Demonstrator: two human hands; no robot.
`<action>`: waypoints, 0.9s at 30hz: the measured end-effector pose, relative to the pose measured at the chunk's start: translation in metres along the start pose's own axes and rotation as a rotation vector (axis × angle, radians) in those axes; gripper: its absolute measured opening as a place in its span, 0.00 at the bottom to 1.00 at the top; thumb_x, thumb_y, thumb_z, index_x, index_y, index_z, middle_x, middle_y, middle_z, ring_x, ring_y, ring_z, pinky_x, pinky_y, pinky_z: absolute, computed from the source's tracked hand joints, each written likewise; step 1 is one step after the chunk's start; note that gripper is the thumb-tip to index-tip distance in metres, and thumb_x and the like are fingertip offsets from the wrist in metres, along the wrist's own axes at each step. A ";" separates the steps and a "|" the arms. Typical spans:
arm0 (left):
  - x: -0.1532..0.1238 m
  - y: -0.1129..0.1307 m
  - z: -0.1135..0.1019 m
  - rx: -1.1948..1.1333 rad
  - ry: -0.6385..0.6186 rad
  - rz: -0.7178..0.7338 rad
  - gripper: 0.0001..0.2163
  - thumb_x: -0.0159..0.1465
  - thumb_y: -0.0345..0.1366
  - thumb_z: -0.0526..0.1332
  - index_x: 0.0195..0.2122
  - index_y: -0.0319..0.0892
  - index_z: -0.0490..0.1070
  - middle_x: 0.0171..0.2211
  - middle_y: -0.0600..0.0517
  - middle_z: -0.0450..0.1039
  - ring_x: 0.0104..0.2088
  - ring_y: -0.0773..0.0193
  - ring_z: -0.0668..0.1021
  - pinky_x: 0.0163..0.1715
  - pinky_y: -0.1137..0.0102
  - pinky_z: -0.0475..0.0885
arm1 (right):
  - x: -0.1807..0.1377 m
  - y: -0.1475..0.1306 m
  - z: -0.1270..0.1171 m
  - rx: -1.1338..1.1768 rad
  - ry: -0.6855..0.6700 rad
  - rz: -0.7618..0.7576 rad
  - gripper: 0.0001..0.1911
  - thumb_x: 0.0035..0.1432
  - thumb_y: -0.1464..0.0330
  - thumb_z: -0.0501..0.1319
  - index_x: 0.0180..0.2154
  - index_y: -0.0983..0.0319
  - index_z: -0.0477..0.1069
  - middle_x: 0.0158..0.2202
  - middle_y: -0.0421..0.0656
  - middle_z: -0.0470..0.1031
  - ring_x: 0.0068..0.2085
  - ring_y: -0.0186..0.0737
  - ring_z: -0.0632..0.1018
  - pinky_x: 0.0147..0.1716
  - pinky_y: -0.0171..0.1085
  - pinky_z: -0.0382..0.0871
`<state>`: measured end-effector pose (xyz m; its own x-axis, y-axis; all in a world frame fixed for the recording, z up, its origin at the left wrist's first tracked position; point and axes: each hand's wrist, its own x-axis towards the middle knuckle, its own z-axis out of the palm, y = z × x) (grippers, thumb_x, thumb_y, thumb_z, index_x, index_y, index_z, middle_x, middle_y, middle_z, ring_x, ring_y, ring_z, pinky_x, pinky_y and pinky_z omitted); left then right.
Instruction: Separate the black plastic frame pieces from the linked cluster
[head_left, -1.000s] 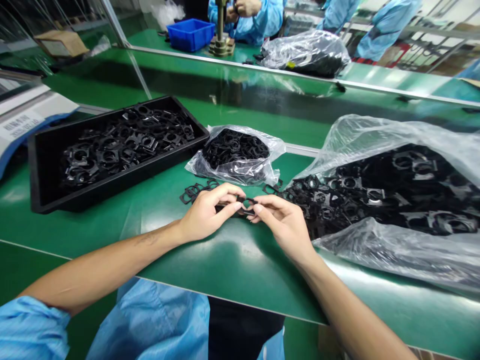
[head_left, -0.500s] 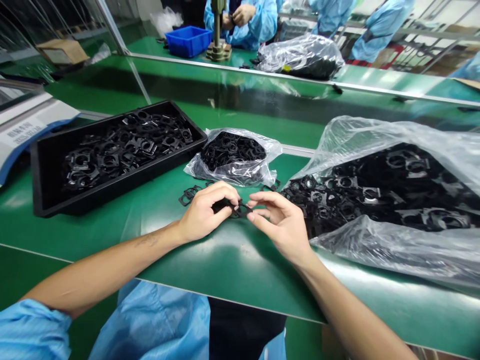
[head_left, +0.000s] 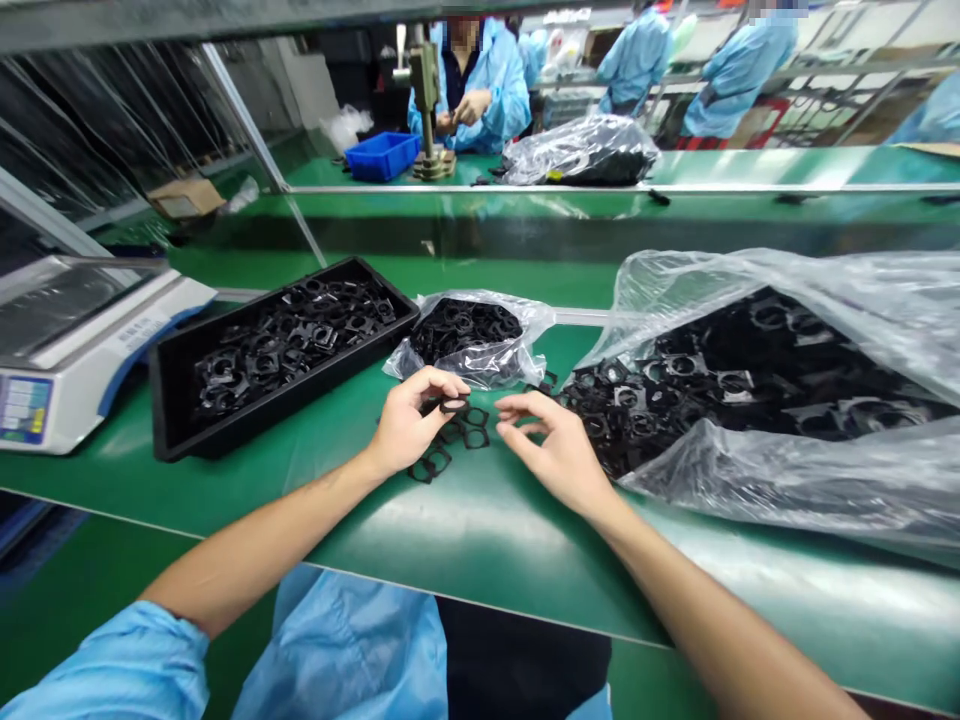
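Left hand (head_left: 409,425) pinches black ring (head_left: 454,405). Right hand (head_left: 555,455) loose, empty, just beside. More rings (head_left: 431,462) on table (head_left: 465,540).

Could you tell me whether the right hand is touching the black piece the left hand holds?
Apart. The head view shows a clear gap between the right hand and the black piece pinched in the fingers of the left hand.

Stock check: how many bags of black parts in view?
3: a small bag beyond the left hand, which pinches a part; a big bag beside the right hand; a far bag on the back bench. More may be hidden.
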<state>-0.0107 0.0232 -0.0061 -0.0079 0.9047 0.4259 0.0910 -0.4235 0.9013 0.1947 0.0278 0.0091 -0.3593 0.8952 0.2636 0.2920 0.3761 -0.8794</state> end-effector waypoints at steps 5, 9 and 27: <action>0.006 0.002 0.000 -0.187 0.037 0.008 0.17 0.55 0.45 0.74 0.29 0.40 0.70 0.33 0.49 0.80 0.36 0.64 0.81 0.39 0.70 0.76 | -0.005 0.000 0.003 -0.439 -0.237 -0.175 0.10 0.58 0.74 0.65 0.43 0.61 0.79 0.45 0.49 0.78 0.46 0.49 0.77 0.48 0.48 0.75; 0.010 0.009 0.004 -0.326 0.029 -0.103 0.19 0.51 0.43 0.77 0.29 0.40 0.69 0.32 0.51 0.79 0.31 0.67 0.81 0.36 0.71 0.77 | -0.007 -0.003 0.003 -0.585 -0.293 -0.216 0.08 0.59 0.74 0.65 0.41 0.60 0.79 0.46 0.49 0.76 0.46 0.49 0.77 0.47 0.47 0.75; 0.097 0.054 -0.134 0.972 0.310 0.101 0.07 0.55 0.23 0.58 0.32 0.39 0.71 0.35 0.48 0.77 0.38 0.60 0.80 0.46 0.63 0.75 | -0.007 -0.004 0.003 -0.678 -0.261 -0.112 0.14 0.63 0.71 0.64 0.51 0.64 0.74 0.47 0.49 0.75 0.48 0.47 0.75 0.46 0.41 0.69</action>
<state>-0.1400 0.0817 0.0941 -0.1998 0.7567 0.6225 0.8720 -0.1524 0.4652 0.1930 0.0195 0.0101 -0.5937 0.7886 0.1600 0.6950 0.6028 -0.3919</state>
